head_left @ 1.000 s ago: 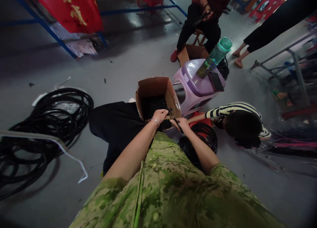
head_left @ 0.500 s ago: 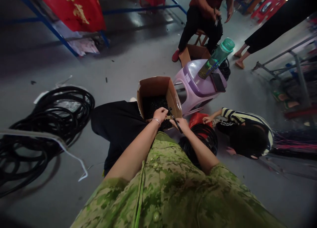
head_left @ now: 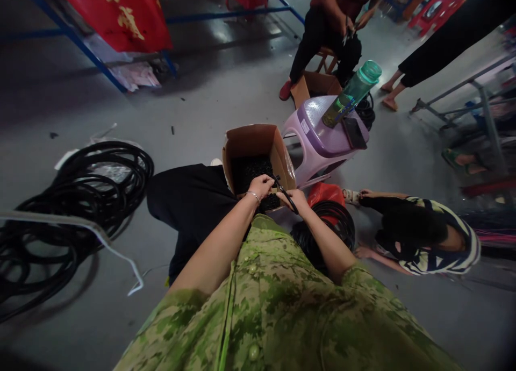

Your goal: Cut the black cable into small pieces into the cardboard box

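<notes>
Over the near side of an open cardboard box [head_left: 255, 137], my left hand [head_left: 261, 186] is closed, fingertips pinched on a thin black strip [head_left: 277, 178] that is mostly hidden. My right hand [head_left: 297, 200] grips black-handled scissors [head_left: 287, 194]. Their blades point up and left, close to the left fingertips; how far apart the blades are is too small to tell. Many small black pieces [head_left: 250, 168] lie in the bottom of the box. Beneath my right forearm rests a coil of black tubing [head_left: 336, 226] on the floor.
A purple stool [head_left: 312, 126] bears a green bottle [head_left: 355, 91] and a dark phone [head_left: 355, 133]. Big black coils [head_left: 80, 199] and a white strap [head_left: 92, 223] lie left. One person crouches at right [head_left: 435, 236]; another sits beyond the stool [head_left: 330, 32]. A red bag [head_left: 326, 193] lies nearby.
My hands and the scissors have barely moved. The crouching person at right has shifted further right, away from the red bag. The seated person's hands have come together.
</notes>
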`<state>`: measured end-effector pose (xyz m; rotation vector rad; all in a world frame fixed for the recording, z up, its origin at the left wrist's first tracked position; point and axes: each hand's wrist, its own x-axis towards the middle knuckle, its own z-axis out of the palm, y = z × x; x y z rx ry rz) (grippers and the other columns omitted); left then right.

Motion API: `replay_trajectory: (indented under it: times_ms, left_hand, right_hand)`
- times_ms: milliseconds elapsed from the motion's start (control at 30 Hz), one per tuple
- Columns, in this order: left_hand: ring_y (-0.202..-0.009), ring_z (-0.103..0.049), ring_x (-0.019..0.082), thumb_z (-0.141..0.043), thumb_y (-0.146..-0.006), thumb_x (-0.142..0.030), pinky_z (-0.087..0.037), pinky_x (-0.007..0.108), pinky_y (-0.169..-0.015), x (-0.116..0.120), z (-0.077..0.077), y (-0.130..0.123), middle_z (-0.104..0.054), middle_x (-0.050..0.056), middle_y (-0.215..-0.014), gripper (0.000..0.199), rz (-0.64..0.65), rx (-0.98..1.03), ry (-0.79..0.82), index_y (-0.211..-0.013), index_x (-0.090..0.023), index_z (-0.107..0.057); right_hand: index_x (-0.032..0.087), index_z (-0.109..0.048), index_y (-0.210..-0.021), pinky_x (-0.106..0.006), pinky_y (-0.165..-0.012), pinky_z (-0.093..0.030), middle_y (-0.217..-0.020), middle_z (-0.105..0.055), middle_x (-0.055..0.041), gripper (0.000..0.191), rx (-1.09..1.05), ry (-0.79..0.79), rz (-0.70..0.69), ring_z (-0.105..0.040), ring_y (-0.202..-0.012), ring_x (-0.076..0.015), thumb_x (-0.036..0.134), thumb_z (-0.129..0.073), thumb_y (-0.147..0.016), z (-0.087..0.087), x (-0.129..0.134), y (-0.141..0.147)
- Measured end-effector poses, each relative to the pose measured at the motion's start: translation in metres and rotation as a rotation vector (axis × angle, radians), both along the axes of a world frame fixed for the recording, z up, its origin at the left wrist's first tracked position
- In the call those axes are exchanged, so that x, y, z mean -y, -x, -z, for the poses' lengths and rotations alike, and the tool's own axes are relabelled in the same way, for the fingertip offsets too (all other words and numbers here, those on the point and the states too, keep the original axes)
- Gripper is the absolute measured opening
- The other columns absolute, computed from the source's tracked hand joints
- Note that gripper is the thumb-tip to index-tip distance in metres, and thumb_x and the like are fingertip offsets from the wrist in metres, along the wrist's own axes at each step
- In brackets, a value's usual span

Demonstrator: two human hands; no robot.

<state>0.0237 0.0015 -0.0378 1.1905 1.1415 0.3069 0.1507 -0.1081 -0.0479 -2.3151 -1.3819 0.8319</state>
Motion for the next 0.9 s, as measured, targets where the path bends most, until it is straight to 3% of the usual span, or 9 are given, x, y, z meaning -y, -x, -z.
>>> replay_trajectory:
  times_ms: [300, 667, 900]
  left_hand:
    - [-0.034, -0.035, 0.005, -0.054, -0.086, -0.017, -0.026, 0.018, -0.039, 0.000, -0.002, -0.001, -0.048, -0.007, -0.047, 0.017, -0.091, -0.036, 0.083, -0.070, -0.016, -0.053]
    - [-0.034, -0.034, 0.005, -0.054, -0.088, -0.019, -0.025, 0.019, -0.039, -0.001, 0.005, -0.002, -0.048, -0.005, -0.048, 0.024, -0.086, -0.139, 0.063, -0.065, -0.015, -0.052]
    - [-0.033, -0.035, 0.007, -0.059, -0.081, -0.017, -0.025, 0.019, -0.038, -0.002, 0.010, -0.001, -0.046, -0.003, -0.043, 0.020, -0.075, -0.202, 0.106, -0.061, -0.015, -0.056]
  right_hand:
    - [0.014, -0.071, -0.061, -0.022, -0.051, -0.029, -0.053, -0.059, -0.0033, 0.063, 0.114, -0.051, 0.050, -0.055, -0.058, -0.0133, 0.071, -0.052, -0.078, 0.011, 0.001, 0.013]
    - [0.017, -0.072, -0.065, -0.023, -0.053, -0.029, -0.061, -0.066, -0.0052, 0.052, 0.163, 0.007, 0.007, -0.058, -0.060, -0.0145, 0.063, -0.056, -0.082, 0.018, 0.005, 0.014]
    - [0.017, -0.073, -0.066, -0.024, -0.052, -0.029, -0.063, -0.068, -0.0064, 0.054, 0.190, 0.053, -0.008, -0.059, -0.061, -0.0152, 0.066, -0.055, -0.081, 0.023, 0.008, 0.015]
